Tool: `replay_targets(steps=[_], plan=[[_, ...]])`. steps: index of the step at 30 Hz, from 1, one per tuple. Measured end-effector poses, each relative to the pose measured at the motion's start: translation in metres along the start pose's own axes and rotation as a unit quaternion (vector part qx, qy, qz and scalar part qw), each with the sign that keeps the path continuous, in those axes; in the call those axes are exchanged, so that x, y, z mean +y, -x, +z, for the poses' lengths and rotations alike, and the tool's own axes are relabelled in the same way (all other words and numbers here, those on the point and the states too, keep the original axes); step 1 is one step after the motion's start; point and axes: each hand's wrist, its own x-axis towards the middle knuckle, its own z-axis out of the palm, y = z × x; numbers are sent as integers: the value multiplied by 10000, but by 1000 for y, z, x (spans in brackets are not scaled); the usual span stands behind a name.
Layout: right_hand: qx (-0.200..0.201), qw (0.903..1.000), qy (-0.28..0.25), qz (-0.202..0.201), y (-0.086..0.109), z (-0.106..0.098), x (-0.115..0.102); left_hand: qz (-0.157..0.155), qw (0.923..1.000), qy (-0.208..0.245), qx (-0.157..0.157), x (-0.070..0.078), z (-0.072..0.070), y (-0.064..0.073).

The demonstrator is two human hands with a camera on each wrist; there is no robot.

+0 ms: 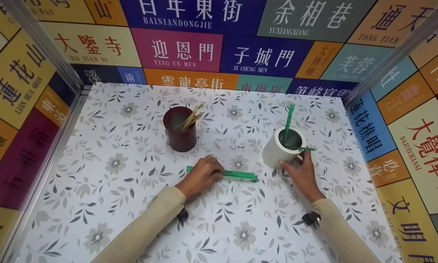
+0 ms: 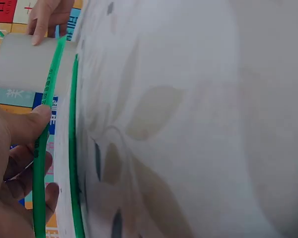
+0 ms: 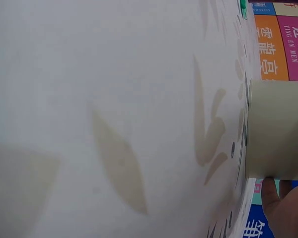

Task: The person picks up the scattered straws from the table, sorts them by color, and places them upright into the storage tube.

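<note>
My left hand pinches a thin green strip with black print, thumb on one side and fingers on the other. A second green strip lies on the tablecloth just beneath it. To the right, my right hand holds a white cylindrical cup low on its side, thumb at the front; the other fingers are partly hidden behind it. The cup stands upright on the table. One green strip rises from its mouth, and another green strip pokes out over the right rim.
A dark red-brown cup holding several tan sticks stands at the back left. The floral tablecloth runs back to panels printed with coloured signs, which also rise at both sides beside metal rails.
</note>
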Motion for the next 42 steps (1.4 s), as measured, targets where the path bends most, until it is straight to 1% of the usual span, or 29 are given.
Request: replay_targets(steps=[2,7,13,15,19,20,23,28,36,42], plan=[[-19,10000,-83,-30,0,0,-1,-69,9999,117,-27,1,-2,-3],[-23,9999,-141,-23,1,0,-1,-338,9994,106,-52,6,-8,-12],[-8,9999,-138,17,1,0,0,-624,9977,184,190,14,-15,-24],[-8,10000,-78,39,3,1,-8,-751,9965,262,240,18,-17,-29],[-36,9999,-77,144,7,3,-25,-944,9932,639,238,25,-20,-37],[-62,9998,-111,132,8,3,-29,-938,9926,735,239,26,-21,-38],[-113,9998,-112,113,8,3,-30,-907,9910,956,239,28,-21,-42],[-134,9999,-16,85,9,3,-31,-859,9898,1084,338,33,-21,-50],[-147,9998,-24,117,9,3,-30,-896,9917,749,530,41,-23,-63],[-159,9998,-34,132,9,3,-32,-911,9907,789,633,45,-25,-75]])
